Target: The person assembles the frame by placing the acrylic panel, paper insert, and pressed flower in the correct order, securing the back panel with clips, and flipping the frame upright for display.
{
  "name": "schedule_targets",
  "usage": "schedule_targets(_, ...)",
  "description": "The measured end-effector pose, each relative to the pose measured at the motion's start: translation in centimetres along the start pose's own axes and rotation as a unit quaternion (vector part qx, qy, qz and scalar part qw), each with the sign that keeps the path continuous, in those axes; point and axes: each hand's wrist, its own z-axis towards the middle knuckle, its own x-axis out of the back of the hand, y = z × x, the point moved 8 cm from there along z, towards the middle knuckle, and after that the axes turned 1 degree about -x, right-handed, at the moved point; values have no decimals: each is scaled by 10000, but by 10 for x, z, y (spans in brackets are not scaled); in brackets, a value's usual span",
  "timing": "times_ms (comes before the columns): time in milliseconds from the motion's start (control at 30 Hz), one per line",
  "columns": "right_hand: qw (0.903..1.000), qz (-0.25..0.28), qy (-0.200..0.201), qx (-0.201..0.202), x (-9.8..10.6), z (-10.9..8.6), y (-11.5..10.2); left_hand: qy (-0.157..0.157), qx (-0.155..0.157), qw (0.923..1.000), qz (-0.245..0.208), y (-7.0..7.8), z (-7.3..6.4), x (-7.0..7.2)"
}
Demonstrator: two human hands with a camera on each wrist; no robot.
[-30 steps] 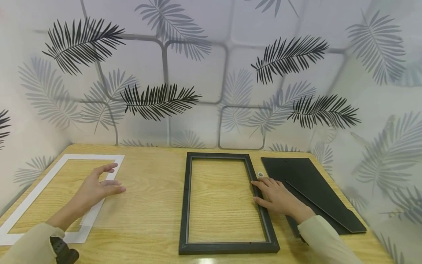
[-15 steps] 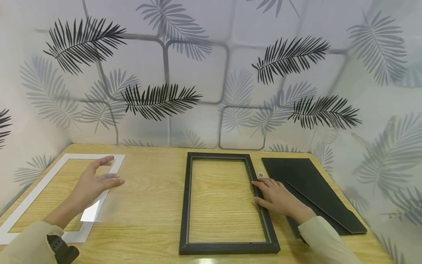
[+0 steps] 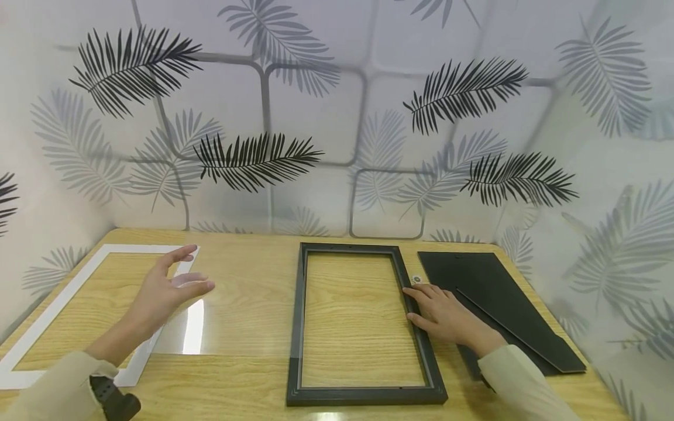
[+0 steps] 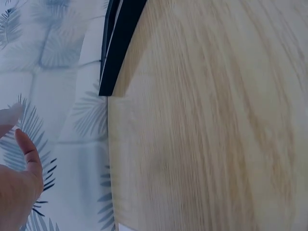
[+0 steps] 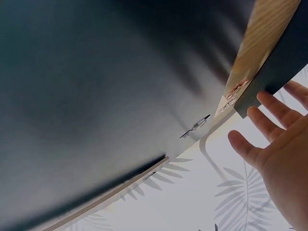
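A clear, see-through sheet with a bright glare streak is held by my left hand near its left edge, thumb and fingers around it. The sheet's right edge appears to overlap the left bar of the black picture frame. In the left wrist view, part of the left hand shows at the left edge. My right hand rests its fingertips on the frame's right bar. The right wrist view shows the right hand with fairly straight fingers touching the frame's side.
A white mat border lies at the left of the wooden table, partly behind the left forearm. A black backing board with a slanted stand leg lies at the right. A patterned wall rises behind the table.
My left hand has moved to the right with the clear sheet, whose right edge has come to the frame's left bar. The right hand and the picture frame stay in place.
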Motion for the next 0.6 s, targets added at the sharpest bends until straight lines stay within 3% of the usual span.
schedule_targets(333, 9998, 172, -84, -76, 0, -1, 2, -93, 149, 9989, -432, -1, -1, -34)
schedule_targets(600, 9997, 178, -94, -107, 1, -2, 2, -119, 184, 9998, 11, -1, -6, -60)
